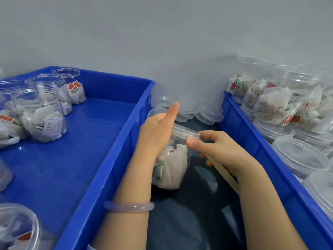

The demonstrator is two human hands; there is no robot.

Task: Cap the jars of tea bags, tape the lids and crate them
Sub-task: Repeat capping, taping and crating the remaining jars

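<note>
Hands of one person meet over a dark surface (189, 222) between two crates. The left hand (155, 130) wraps around the side of a clear plastic jar (171, 168) stuffed with white tea bags (173, 165), its fingers curled on the jar body while the index finger points straight up. A clear round lid (183, 131) sits on the jar's mouth, tilted toward the camera along with the jar. The right hand (221, 150) pinches the rim of that lid between thumb and fingertips; a thin tan strip (223, 172) also runs under its palm, and what it is made of cannot be told. A pale lilac bangle (128, 206) circles the left wrist. To the left stands a wide blue plastic crate (108, 159) holding several uncapped jars (41, 114) of tea bags, grouped at its far left side. To the right, a second blue plastic crate (261, 150) is piled with capped jars (299, 156), some lying on their sides. Stacks of loose clear lids (207, 112) rest against a plain grey wall (162, 33), just behind the held jar.
</note>
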